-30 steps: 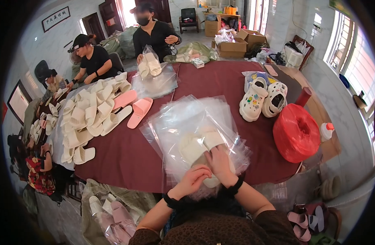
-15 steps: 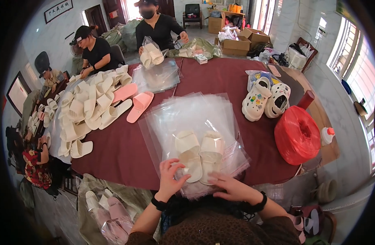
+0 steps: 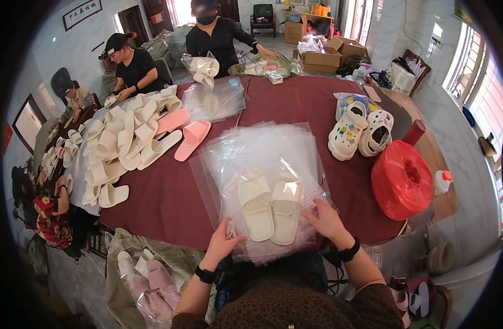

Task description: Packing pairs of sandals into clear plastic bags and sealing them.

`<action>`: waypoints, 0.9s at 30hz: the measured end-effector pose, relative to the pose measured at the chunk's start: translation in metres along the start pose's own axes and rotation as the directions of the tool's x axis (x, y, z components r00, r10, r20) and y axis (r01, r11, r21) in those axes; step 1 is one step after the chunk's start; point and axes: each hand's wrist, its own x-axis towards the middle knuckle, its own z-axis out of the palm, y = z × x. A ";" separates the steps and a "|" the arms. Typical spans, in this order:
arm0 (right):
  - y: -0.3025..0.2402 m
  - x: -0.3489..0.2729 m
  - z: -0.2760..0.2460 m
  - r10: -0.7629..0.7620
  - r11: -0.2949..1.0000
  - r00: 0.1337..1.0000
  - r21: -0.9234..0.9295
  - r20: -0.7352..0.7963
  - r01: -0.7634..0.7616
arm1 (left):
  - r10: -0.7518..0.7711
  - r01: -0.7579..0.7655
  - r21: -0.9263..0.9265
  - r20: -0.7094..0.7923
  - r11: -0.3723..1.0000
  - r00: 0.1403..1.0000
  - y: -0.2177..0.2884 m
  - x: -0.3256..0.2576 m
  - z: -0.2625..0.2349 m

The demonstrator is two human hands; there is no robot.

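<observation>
Maroon tablecloth (image 3: 164, 211) | left hand (image 3: 223, 242) spread, beside bagged cream slippers (image 3: 258, 216) | right hand (image 3: 327, 222) spread, opposite side | contact unclear

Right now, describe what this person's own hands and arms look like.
The left hand and right hand are ungloved. A black band circles the left wrist, another black band the right. The dark brown sleeves end near the elbows.

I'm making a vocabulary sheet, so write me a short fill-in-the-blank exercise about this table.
Between the left hand and right hand lie ____ slippers.
The plastic roll is coloured ____.
The clogs are to the ____ of the cream pile.

Missing words: two; red; right.
</observation>
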 end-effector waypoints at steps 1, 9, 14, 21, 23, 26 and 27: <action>-0.002 -0.001 -0.003 0.122 0.992 0.987 -0.038 0.107 -0.119 | -0.041 0.049 -0.121 0.063 0.991 0.997 0.002 0.001 0.000; -0.002 0.006 -0.003 0.084 0.873 0.944 0.434 0.318 -0.224 | -0.111 0.192 -0.405 0.214 0.894 0.971 0.044 0.009 -0.006; -0.050 0.046 -0.067 0.015 0.582 0.981 0.796 0.191 -0.164 | -0.031 0.199 -0.654 0.258 0.730 0.966 0.102 0.030 -0.062; -0.096 0.108 -0.087 -0.003 0.617 0.996 0.784 0.085 -0.065 | -0.038 0.181 -0.764 0.201 0.620 0.979 0.128 0.077 -0.086; -0.106 0.123 -0.091 -0.044 0.593 0.999 0.805 0.010 0.018 | 0.023 0.221 -0.774 0.291 0.593 0.957 0.126 0.095 -0.095; -0.117 0.143 -0.103 -0.043 0.612 0.998 0.788 -0.055 0.070 | 0.119 0.146 -0.797 0.263 0.586 0.958 0.153 0.106 -0.096; -0.120 0.146 -0.112 -0.091 0.561 0.991 0.817 -0.100 0.134 | 0.077 0.046 -0.841 0.104 0.539 0.992 0.178 0.101 -0.089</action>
